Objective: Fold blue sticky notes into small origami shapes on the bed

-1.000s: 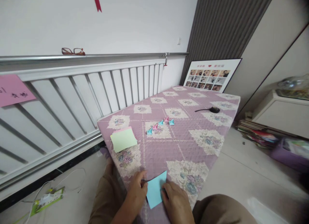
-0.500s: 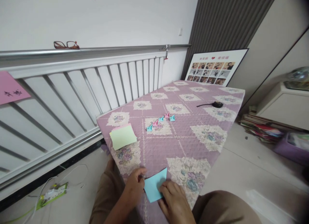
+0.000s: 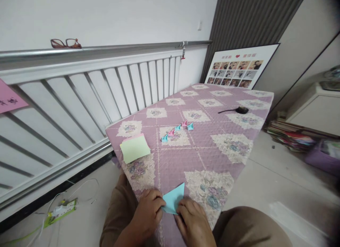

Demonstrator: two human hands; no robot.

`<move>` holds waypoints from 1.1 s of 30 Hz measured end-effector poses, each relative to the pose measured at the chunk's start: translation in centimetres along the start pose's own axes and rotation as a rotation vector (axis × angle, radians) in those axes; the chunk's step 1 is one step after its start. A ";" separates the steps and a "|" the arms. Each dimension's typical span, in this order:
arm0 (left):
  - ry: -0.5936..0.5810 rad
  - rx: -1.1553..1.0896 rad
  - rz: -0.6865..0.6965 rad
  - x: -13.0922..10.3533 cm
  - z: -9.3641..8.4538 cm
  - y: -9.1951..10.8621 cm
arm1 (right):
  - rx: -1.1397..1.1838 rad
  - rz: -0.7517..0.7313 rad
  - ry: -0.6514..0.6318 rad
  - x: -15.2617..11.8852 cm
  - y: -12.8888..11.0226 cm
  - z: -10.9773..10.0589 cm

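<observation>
A light blue sheet of paper (image 3: 174,199) lies at the near end of the table, its lower edge folded up and its top corner pointing away from me. My left hand (image 3: 151,209) pinches its left side, fingers closed on the edge. On the right side, my right hand (image 3: 192,217) grips the paper with curled fingers; its thumb is partly hidden. Further up the cloth stands a slanting row of several small folded paper pieces (image 3: 171,133), blue and pink by turns. To the left lies a stack of coloured paper (image 3: 135,149), pale green on top.
A purple floral tablecloth (image 3: 180,162) covers the table. A black round object with a thin tail (image 3: 241,110) rests at the far right. White radiator (image 3: 119,87) runs along the left, with glasses (image 3: 66,44) on the pipe above. A power strip (image 3: 61,211) lies on the floor.
The blue paper has gone from a flat sheet to one with its lower part folded up. My left hand has moved in and closed on its left edge. The view has shifted slightly.
</observation>
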State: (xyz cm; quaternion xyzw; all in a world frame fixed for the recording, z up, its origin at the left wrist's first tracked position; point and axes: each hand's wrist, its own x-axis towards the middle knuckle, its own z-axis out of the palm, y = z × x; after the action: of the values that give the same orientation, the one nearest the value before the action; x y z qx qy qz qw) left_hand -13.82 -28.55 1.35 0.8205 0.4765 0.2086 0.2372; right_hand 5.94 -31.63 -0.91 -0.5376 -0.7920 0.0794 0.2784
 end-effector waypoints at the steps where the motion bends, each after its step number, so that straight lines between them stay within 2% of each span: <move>1: 0.015 0.001 -0.025 0.2 0.2 0.0 | -0.001 0.000 0.005 0.0 0.0 0.0; 5: 0.058 -0.007 -0.115 0.6 0.2 -0.2 | 0.017 0.005 0.009 0.2 -0.1 -0.1; 10: 0.048 -0.010 -0.193 0.9 -0.1 -0.4 | 0.045 0.070 -0.017 0.6 -0.4 -0.2; 20: 0.078 0.088 -0.348 1.5 0.2 0.3 | -0.059 0.140 -0.043 0.9 -0.1 0.3; 33: -0.026 0.211 -0.453 2.0 -0.9 1.2 | -0.126 0.175 0.003 1.4 -0.4 0.4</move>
State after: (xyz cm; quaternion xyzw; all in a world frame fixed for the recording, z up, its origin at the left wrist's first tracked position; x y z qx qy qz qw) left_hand -12.62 -27.10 3.00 0.7154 0.6645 0.0887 0.1969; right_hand 5.00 -30.50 -0.61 -0.6213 -0.7449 0.0527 0.2373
